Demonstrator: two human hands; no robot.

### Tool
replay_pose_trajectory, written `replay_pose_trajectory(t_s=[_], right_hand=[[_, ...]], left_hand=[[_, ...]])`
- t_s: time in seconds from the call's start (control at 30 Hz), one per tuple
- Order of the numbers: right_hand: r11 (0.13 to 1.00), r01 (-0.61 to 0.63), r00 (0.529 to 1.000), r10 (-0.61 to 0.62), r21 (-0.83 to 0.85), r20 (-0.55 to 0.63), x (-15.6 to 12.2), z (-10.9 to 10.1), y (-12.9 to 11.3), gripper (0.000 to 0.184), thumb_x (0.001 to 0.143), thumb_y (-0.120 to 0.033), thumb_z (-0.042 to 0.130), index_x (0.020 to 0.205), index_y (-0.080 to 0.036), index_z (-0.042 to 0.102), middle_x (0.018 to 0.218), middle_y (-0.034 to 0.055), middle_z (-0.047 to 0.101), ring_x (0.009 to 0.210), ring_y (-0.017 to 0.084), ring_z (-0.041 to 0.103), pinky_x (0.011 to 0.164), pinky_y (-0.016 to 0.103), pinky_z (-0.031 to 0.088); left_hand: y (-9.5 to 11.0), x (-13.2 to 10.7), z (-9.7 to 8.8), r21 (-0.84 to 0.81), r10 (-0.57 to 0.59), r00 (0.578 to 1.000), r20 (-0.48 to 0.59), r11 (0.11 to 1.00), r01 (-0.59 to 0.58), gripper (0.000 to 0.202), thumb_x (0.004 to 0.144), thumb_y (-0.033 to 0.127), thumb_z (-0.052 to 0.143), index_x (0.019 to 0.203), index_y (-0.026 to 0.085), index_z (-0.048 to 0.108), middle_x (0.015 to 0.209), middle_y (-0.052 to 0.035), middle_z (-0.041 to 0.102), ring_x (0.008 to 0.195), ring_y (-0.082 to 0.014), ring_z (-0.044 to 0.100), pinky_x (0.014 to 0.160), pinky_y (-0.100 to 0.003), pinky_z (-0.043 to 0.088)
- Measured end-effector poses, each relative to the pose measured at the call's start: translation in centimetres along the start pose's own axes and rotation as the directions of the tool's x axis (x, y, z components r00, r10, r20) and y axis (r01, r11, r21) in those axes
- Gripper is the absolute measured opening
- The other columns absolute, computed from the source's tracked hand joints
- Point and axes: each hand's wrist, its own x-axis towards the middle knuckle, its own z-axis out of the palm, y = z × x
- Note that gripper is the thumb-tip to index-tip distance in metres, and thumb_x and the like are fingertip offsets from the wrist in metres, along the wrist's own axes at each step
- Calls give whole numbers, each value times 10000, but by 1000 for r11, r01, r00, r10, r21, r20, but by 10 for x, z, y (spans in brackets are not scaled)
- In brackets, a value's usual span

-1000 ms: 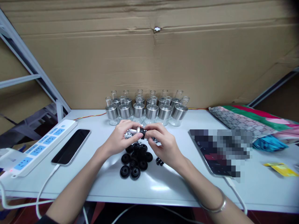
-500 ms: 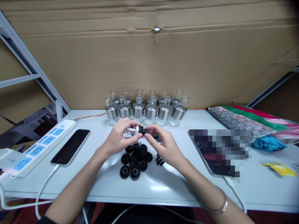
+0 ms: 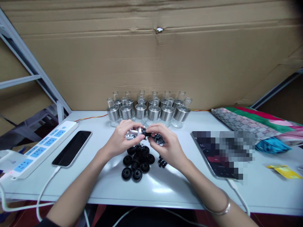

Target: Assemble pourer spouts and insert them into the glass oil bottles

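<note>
My left hand (image 3: 123, 136) is closed on a shiny silver pour spout (image 3: 136, 131), held level above the table. A black rubber stopper (image 3: 146, 134) sits against the spout's right end. My right hand (image 3: 165, 143) pinches that stopper between thumb and fingers, which partly hide it. Below the hands lies a pile of black ribbed stoppers (image 3: 137, 160). Small black pieces (image 3: 162, 162) lie in a cluster beside my right wrist. Silver parts (image 3: 130, 136) and dark metal pieces (image 3: 159, 138) show partly behind my hands.
Glass bottles with metal sleeves (image 3: 153, 112) stand in two rows before the cardboard wall (image 3: 151, 63). At the left are a phone (image 3: 72, 148) and a power strip (image 3: 44, 146). At the right lie a dark phone (image 3: 213, 154), a yellow packet (image 3: 287, 171) and colourful bags (image 3: 262, 123).
My right hand has shifted slightly right and its fingers have changed position around the black stopper. My left hand keeps the spout in nearly the same place.
</note>
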Motion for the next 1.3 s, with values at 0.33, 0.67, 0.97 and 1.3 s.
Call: replay_pose_trajectory(t_s=[0.33,0.67,0.97,1.3], right_hand=[[998,-44,999,42,-43,-35,2,-2,-5,238,739,-38,508,898,-211,546,879,23,592,804,152,570,730,299,489],[989,-92,992,100,-116,71,-1,0,-1,196,786,-92,511,950,-189,557,879,44,615,816,165,580,750,310,481],[984,-100,975,126,-147,183,-2,1,-2,185,817,-112,509,978,-177,574,912,55,642,859,183,595,793,339,469],[972,-27,845,146,-233,514,-7,7,-1,223,776,-54,568,955,-181,607,965,74,674,929,215,609,814,379,485]], left_hand=[[-9,2,-8,74,-171,975,-140,980,183,233,872,396,555,978,196,610,931,-41,665,842,-185,582,784,-338,435],[-34,-4,19,365,-327,942,76,888,279,253,891,253,537,1139,202,533,1155,-65,636,1103,-249,555,934,-441,359],[-38,-6,24,417,-370,914,169,866,274,247,918,262,472,1140,172,530,1186,-86,614,1159,-257,508,955,-461,338],[-36,-7,24,442,-347,918,190,866,236,194,914,265,463,1066,191,558,1153,-71,629,1123,-258,521,942,-464,330]])
